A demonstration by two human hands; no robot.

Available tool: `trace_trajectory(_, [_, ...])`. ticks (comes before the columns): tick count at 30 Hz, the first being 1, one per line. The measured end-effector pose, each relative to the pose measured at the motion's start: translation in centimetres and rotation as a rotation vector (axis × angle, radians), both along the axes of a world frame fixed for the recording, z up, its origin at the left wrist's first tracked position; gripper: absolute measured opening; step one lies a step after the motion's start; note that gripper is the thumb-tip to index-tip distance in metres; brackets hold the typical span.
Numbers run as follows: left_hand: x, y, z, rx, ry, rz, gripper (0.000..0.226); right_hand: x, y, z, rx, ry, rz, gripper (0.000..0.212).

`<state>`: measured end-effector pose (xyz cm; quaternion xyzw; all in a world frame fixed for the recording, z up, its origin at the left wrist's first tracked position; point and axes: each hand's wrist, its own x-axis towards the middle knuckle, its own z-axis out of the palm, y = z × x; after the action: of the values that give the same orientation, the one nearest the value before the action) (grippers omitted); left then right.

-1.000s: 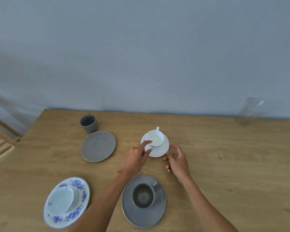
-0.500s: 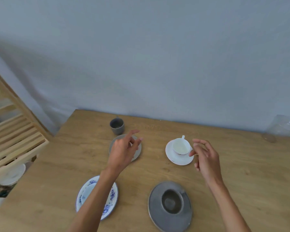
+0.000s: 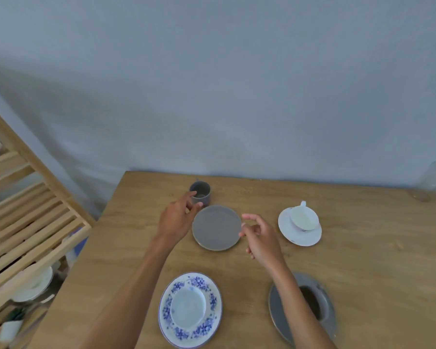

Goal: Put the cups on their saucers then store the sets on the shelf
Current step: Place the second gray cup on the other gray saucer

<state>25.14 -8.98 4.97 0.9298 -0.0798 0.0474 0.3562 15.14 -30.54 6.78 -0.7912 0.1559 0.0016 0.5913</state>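
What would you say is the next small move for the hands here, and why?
Probably the left hand should close on the grey cup and lift it onto the empty grey saucer beside it. That cup is the only one standing on the table off a saucer; the fingers are already at its side, and the right hand is at the saucer's edge, seemingly ready to steady it.

Wooden table [image 3: 363, 260]: four saucers [image 3: 216, 227], grey cup [image 3: 200, 192].
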Motion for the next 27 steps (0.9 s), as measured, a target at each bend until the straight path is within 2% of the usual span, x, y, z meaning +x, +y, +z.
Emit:
trace_trajectory(5, [1.8, 0.7, -1.8, 0.015, 0.02, -0.037, 0.043, 0.4, 1.3, -5.0, -0.11, 0.153, -0.039, 0.036])
trace_trajectory(10, [3.4, 1.0, -3.3, 0.014, 0.039, -0.092, 0.037, 0.9, 1.5, -6.7, -0.167, 0.212, -0.087, 0.049])
trace_trajectory(19, [5.4, 0.5, -4.9, -0.041, 0.031, -0.096, 0.016, 2.3, 1.8, -6.9, -0.078, 0.246, -0.119, 0.047])
trace_trajectory(27, [4.0, 2.1, -4.1, -0.124, -0.108, -0.139, 0.021, 3.0, 2.7, -6.9, 0.013, 0.242, -0.148, 0.046])
